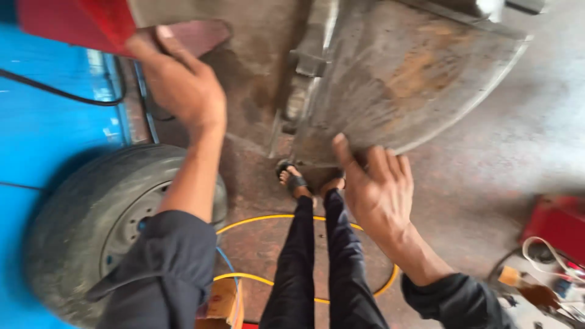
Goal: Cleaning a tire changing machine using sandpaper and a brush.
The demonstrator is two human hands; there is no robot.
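A large curved metal panel (pixel 402 73), grey and rust-stained like a wheel-arch guard, fills the upper middle. My right hand (pixel 375 189) grips its lower edge, thumb up on the face of the panel. My left hand (pixel 180 82) reaches up at the upper left, fingers closed on the edge of a dark red metal piece (pixel 195 33) beside a red body part (pixel 73 21). Both arms wear dark sleeves. My legs in black trousers and sandals (pixel 295 180) stand below the panel.
A worn tyre on a grey rim (pixel 91 225) stands at the lower left against a blue vehicle side (pixel 42 116). A yellow hose (pixel 262 218) loops on the stained concrete floor. A red tool box (pixel 557 222) and loose tools lie at the right.
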